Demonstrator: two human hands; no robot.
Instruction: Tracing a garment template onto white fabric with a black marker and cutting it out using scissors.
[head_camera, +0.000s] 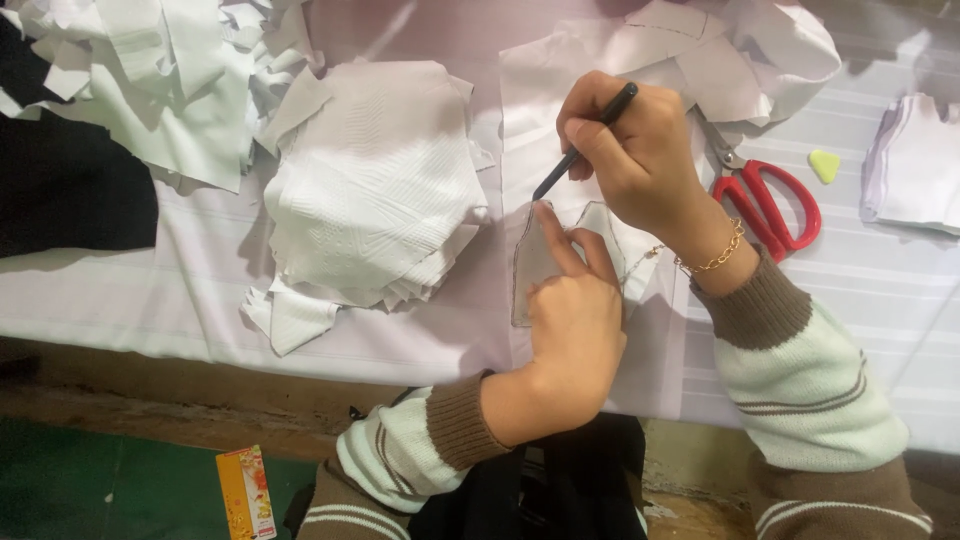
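Pressing flat, the left hand (570, 320) pins a clear, stiff template (535, 262) onto white fabric (600, 370), fingers spread. Just beyond, the right hand (640, 150) pinches a black pen (585, 140), tip at the template's upper edge, its shaft slanting up-right. Farther off: a stack of textured white pieces (375, 180), red scissors (770, 205).

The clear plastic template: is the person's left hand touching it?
Touching. The head view shows the left hand with fingers pressed flat on the clear template.
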